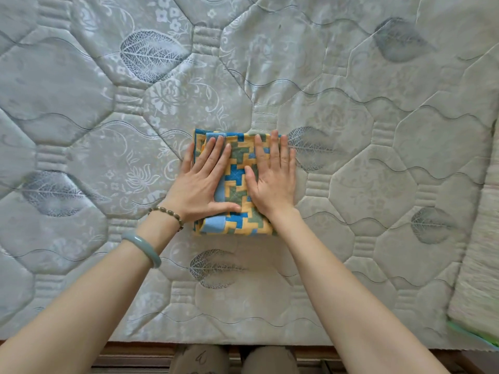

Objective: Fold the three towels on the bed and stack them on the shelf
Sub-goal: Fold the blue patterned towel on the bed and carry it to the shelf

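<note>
One towel (239, 168) in view, folded to a compact rectangle. It lies flat on the bed (351, 130), mid-width, near the front edge. Blue/yellow/green block pattern, with a light-blue strip along its left part.

Left hand (204, 182): palm down on the left half. Fingers are straight and slightly spread, and the thumb stretches right across the lower part. The little finger sits off the left edge, on the bed. It presses flat and grips nothing.

Right hand (272, 179): palm down on the right half. Fingers are straight, with the tips at the far edge, and the thumb angles in toward the left hand. It is also flat, with nothing pinched. Its outer side covers the towel's right edge.

The hands lie side by side and apart, with a strip of towel showing between them.

Left wrist carries a bead bracelet (168, 213). A pale green bangle (143, 248) sits further up the forearm.

The bed top is quilted, with octagon stitching and leaf prints. A pale ribbed cloth (478, 279) lies along the right edge, with a green edge at its lower corner. A wooden frame (135, 349) runs along the bottom, and the person's knees (199, 359) are just below it.
</note>
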`<move>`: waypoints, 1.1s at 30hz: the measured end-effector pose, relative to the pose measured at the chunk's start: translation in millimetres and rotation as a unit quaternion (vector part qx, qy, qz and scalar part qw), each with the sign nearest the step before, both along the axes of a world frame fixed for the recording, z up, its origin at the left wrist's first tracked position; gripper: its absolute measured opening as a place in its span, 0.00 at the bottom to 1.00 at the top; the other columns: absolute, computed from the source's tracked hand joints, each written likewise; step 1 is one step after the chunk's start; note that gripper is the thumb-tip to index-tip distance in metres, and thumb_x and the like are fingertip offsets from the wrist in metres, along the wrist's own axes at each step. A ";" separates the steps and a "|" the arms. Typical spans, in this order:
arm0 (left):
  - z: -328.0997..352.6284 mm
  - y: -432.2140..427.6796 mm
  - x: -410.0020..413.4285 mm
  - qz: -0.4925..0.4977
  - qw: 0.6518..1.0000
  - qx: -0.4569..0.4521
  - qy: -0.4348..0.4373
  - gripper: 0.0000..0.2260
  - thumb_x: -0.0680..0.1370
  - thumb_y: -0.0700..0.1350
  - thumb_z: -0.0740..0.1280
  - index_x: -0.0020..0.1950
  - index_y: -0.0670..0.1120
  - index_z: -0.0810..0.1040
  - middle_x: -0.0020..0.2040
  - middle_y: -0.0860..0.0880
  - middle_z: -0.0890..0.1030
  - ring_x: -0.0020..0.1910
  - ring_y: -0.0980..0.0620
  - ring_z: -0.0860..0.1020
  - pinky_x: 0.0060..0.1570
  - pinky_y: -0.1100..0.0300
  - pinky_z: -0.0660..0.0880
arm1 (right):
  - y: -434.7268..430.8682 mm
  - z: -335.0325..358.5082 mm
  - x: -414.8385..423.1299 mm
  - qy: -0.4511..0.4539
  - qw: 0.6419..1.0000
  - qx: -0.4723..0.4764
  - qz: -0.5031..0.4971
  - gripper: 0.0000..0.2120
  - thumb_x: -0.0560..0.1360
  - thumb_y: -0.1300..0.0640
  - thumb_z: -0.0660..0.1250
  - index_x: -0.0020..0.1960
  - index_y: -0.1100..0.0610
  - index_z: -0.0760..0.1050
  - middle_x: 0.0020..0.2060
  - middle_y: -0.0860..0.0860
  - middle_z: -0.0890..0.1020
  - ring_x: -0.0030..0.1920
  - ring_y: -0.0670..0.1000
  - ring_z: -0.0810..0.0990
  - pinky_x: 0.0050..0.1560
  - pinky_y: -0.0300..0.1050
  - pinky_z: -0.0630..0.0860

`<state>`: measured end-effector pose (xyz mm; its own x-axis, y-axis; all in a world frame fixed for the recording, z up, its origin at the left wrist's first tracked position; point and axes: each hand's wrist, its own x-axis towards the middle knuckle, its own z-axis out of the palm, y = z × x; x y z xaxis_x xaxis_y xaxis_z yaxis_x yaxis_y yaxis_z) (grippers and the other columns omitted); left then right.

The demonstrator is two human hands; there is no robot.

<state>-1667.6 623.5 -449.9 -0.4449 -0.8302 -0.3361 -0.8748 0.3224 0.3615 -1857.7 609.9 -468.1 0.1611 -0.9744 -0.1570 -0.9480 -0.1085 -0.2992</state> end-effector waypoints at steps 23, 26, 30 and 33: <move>35.1 24.0 4.9 0.318 0.906 0.165 0.226 0.55 0.65 0.64 0.74 0.79 0.52 0.41 0.79 0.49 0.43 0.78 0.48 0.44 0.76 0.45 0.48 | 40.2 54.5 -16.2 -0.334 0.865 0.119 -0.355 0.22 0.77 0.56 0.65 0.69 0.57 0.66 0.63 0.52 0.71 0.67 0.53 0.69 0.66 0.45 0.68; 30.1 28.5 -0.9 0.448 0.836 0.180 0.259 0.51 0.63 0.58 0.76 0.77 0.53 0.49 0.73 0.46 0.59 0.70 0.46 0.66 0.69 0.43 0.67 | 29.1 53.7 -25.8 -0.418 0.752 0.240 -0.450 0.23 0.74 0.59 0.70 0.66 0.61 0.69 0.56 0.53 0.77 0.53 0.48 0.77 0.52 0.37 0.75; 21.3 25.1 -1.7 0.515 0.788 0.220 0.258 0.31 0.69 0.48 0.76 0.66 0.43 0.67 0.59 0.45 0.78 0.56 0.47 0.79 0.58 0.44 0.76 | 21.4 51.3 -32.6 -0.436 0.728 0.337 -0.409 0.24 0.66 0.55 0.75 0.59 0.62 0.77 0.53 0.57 0.83 0.52 0.56 0.83 0.51 0.51 0.80; 32.9 27.7 0.0 0.505 0.770 0.246 0.301 0.13 0.74 0.45 0.72 0.56 0.42 0.78 0.51 0.45 0.84 0.50 0.46 0.83 0.53 0.42 0.79 | 25.0 61.4 -34.0 -0.453 0.725 0.352 -0.382 0.13 0.70 0.60 0.72 0.54 0.61 0.80 0.51 0.58 0.85 0.49 0.56 0.83 0.52 0.53 0.79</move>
